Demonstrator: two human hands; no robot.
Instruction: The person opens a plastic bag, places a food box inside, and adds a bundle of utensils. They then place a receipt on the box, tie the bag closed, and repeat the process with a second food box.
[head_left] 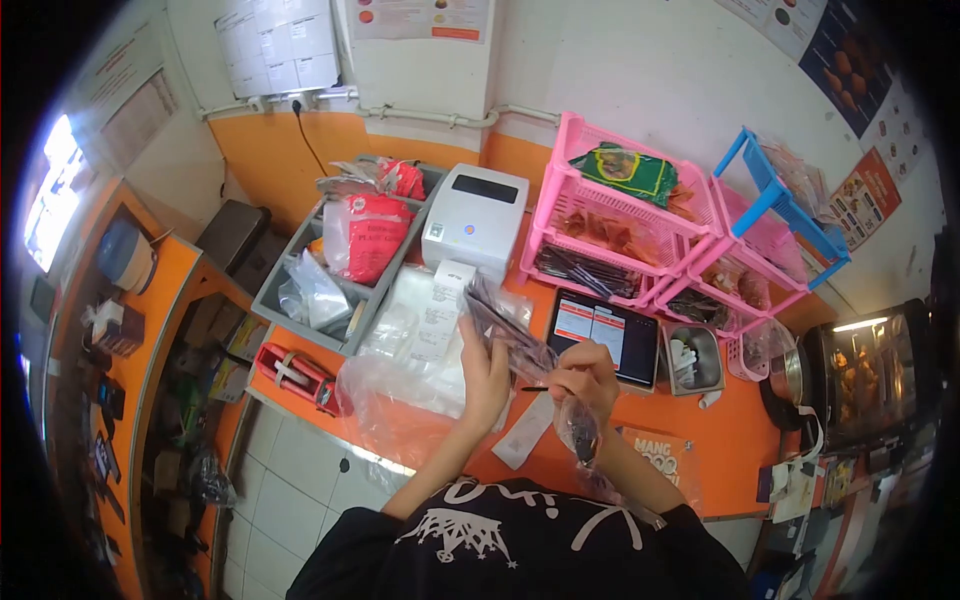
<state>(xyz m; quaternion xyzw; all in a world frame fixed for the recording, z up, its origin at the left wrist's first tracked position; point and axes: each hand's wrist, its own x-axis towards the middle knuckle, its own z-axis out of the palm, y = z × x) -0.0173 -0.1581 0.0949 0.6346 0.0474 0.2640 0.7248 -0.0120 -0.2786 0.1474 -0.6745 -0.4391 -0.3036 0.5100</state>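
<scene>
Holding a clear plastic packet of slim dark items [508,325] above the orange worktop [735,460]: left hand [484,378] cupped along its side, right hand [585,383] bunched at its lower end. A slack grip could spill the contents (thin film, probably slippery). Lower end hidden by right hand; contents unidentifiable. Farther out, white paper receipt [440,320] unreadable; glaring white panel [62,190], far left, washed out.

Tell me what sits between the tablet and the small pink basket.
In the head view, a metal container holding white items sits between the tablet and the small pink basket.
</scene>
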